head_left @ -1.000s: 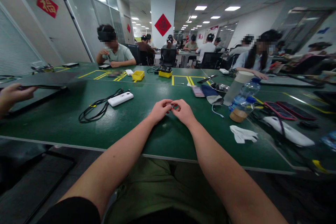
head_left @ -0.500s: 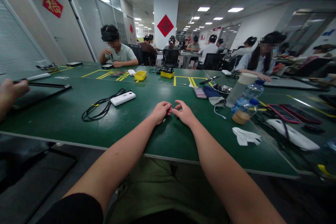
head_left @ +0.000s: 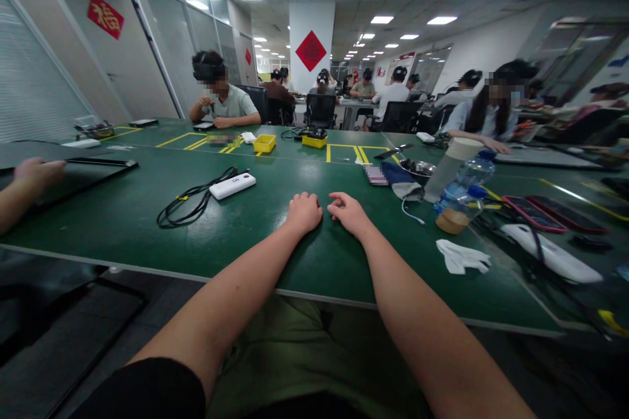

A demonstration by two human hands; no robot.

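My left hand (head_left: 305,212) is palm down over the green table (head_left: 265,245), its fingers curled under. Whatever those fingers hold, if anything, is hidden beneath the hand. Just to the right, with a narrow gap between them, my right hand (head_left: 348,213) rests with bent fingers. Its index finger and thumb are apart and nothing shows between them. Left of my hands lies a white power bank (head_left: 232,186) beside a coiled black cable (head_left: 184,206). A crumpled white glove or cloth (head_left: 462,256) is on the right.
Bottles (head_left: 459,213), a tumbler (head_left: 449,167), a metal bowl (head_left: 417,167) and phones (head_left: 534,213) crowd the right side. Yellow trays (head_left: 264,143) stand farther back. At left, another person's hand (head_left: 40,173) is at a dark flat panel (head_left: 93,173). People sit opposite.
My hands, which met at the fingertips, are now slightly apart. My left hand has turned palm down and its thumb is hidden. The other person's hand at left has shifted right.
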